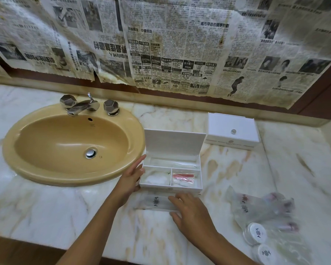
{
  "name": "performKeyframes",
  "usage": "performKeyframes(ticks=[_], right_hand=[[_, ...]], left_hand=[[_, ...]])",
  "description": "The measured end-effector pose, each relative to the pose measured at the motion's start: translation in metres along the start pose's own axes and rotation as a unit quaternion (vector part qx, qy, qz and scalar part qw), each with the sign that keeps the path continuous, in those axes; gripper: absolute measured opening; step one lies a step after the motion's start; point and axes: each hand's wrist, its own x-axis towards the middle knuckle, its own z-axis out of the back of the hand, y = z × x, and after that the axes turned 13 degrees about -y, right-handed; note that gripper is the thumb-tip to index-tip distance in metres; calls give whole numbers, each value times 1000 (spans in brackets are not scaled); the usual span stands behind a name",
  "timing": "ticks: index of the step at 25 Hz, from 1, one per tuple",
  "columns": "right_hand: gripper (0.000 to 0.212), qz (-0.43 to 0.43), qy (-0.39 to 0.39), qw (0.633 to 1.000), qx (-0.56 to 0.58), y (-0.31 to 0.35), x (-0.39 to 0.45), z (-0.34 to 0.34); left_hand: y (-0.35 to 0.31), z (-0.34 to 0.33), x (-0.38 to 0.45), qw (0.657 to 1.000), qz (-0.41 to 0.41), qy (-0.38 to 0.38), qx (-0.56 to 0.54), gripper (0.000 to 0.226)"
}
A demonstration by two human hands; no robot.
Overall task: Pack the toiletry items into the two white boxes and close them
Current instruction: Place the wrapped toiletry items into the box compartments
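Note:
An open white box point(200, 178) stands on the marble counter, lid upright. Its back slot holds a long clear packet, its front left cell a white item, its front right cell a red-and-white packet point(183, 177). My left hand point(131, 178) rests flat against the box's left side, holding nothing. My right hand point(189, 211) lies on a long clear sachet point(157, 202) with a dark emblem, just in front of the box; whether it grips the sachet is unclear. A second white box point(232, 131) sits shut at the back right. More clear packets point(260, 209) and two round lidded pots point(255, 234) lie at the right.
A tan oval sink point(27, 159) with a chrome tap point(80, 106) takes up the left of the counter. Old newspaper covers the wall behind. The counter's front edge point(46, 243) runs just below my forearms.

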Motion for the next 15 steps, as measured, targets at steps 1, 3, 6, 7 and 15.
performKeyframes(ticks=[1, 3, 6, 7, 15], right_hand=[[52, -2, 16, 1000, -11, 1, 0, -2], [55, -6, 43, 999, -31, 2, 0, -5], [48, 1, 57, 997, -59, 1, -1, -14], [45, 3, 56, 996, -68, 1, -1, -16], [35, -11, 42, 998, -37, -1, -4, -20]], left_hand=[[0, 0, 0, 1000, 0, -1, 2, 38], [0, -1, 0, 1000, 0, -3, 5, 38], [1, -1, 0, 1000, 1, 0, -3, 39], [1, -1, 0, 1000, 1, 0, -3, 39], [4, 1, 2, 1000, 0, 6, -3, 39]])
